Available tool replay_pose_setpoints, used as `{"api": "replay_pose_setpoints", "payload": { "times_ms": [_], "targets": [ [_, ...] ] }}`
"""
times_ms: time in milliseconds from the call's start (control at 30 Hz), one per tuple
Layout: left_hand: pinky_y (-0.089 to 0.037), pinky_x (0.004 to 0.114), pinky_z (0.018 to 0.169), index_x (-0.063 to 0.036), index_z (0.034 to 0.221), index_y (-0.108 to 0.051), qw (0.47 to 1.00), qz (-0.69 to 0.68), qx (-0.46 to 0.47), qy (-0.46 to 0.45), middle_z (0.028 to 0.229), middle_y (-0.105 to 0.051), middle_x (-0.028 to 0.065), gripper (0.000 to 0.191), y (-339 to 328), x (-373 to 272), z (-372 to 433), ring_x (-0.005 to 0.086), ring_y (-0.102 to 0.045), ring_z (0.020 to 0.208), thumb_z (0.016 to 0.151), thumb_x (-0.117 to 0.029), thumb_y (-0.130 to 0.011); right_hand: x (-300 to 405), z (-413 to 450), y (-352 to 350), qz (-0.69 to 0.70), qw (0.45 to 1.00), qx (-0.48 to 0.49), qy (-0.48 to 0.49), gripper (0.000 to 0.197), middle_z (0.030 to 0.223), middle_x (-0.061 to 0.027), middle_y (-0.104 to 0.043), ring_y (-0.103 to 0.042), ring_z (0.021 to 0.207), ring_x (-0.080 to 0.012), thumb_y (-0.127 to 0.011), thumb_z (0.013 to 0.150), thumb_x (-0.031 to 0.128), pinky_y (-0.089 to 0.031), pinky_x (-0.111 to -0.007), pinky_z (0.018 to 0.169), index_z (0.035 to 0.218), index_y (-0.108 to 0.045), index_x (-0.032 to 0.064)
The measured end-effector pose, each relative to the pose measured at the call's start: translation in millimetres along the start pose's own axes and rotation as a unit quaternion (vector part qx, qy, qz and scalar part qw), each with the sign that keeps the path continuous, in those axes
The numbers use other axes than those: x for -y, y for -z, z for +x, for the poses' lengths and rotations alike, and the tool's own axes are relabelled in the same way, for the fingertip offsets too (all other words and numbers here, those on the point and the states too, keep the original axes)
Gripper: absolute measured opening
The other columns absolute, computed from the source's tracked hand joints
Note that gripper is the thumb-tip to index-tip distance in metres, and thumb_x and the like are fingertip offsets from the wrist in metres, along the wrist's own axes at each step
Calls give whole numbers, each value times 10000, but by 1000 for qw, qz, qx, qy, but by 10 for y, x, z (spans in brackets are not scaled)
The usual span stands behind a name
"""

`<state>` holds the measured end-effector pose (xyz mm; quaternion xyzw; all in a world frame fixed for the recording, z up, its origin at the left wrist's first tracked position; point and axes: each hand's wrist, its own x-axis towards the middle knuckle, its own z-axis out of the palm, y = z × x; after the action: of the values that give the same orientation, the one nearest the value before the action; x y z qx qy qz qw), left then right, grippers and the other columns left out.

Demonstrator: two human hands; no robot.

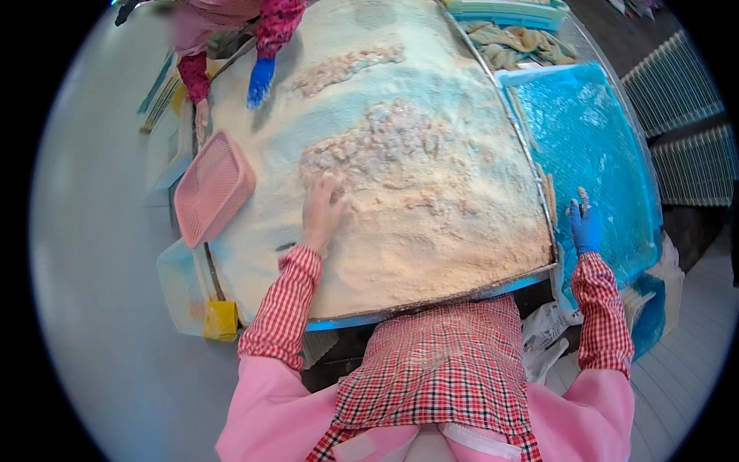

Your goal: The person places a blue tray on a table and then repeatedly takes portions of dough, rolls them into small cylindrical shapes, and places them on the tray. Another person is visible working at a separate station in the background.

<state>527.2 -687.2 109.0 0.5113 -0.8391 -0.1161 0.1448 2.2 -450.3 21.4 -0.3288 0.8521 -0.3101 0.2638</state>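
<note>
My bare left hand (323,213) reaches onto a breading table (369,277) spread with pale crumbs. Its fingertips touch the near end of a heap of moist, pale pink food pieces (387,136), probably raw meat or seafood. Whether they pinch a piece is hidden. My blue-gloved right hand (585,228) is over a tray lined with blue plastic (612,156), to the right of the table. Something crumb-coated shows at its fingertips; a coated finger or a held strip, I cannot tell which. Crumb-coated strips (547,196) lie along the tray's left edge.
A pink plastic basket (211,190) leans at the table's left edge. Across from me, a co-worker's blue-gloved hand (261,81) is over the crumbs beside a second heap (349,68). A yellow cloth (220,320) hangs at the near left corner. Wire racks (675,86) stand far right.
</note>
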Motion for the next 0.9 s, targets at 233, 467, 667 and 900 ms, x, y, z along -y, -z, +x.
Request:
{"api": "replay_pose_setpoints", "payload": {
  "times_ms": [233, 467, 667, 900],
  "targets": [
    [-441, 404, 841, -85, 890, -678, 958, 268, 48, 94, 951, -606, 116, 180, -234, 166, 923, 305, -555, 960, 807, -234, -622, 1536, -800, -353, 28, 977, 154, 143, 431, 1078, -123, -652, -639, 933, -235, -583, 919, 208, -487, -304, 811, 1334, -502, 122],
    [-494, 407, 831, -71, 943, -654, 994, 19, 74, -84, 960, -607, 118, 166, 51, -80, 117, 290, -609, 912, 805, -154, -615, 1892, -1198, -827, 89, 962, 116, 231, 412, 1107, -128, -630, -625, 949, -249, -649, 856, 163, -501, -348, 813, 1253, -560, 96],
    [-475, 382, 913, -90, 1154, -617, 989, -72, 106, -71, 1208, -570, 142, 341, 35, 163, -1185, 310, -564, 1104, 853, -250, -608, 2417, -1339, -1576, -111, 864, 166, 462, 452, 1183, -143, -570, -554, 1045, -317, -622, 809, 144, -461, -408, 878, 1248, -534, 79],
    [-432, 338, 967, -38, 1258, -528, 947, -31, 152, 282, 1252, -560, 173, 406, -183, -534, -1390, 295, -542, 1149, 872, -164, -537, 2445, -1465, -2284, -301, 809, 257, 434, 316, 1084, -140, -589, -566, 942, -308, -580, 791, 79, -477, -399, 791, 1105, -611, 72]
  ]
}}
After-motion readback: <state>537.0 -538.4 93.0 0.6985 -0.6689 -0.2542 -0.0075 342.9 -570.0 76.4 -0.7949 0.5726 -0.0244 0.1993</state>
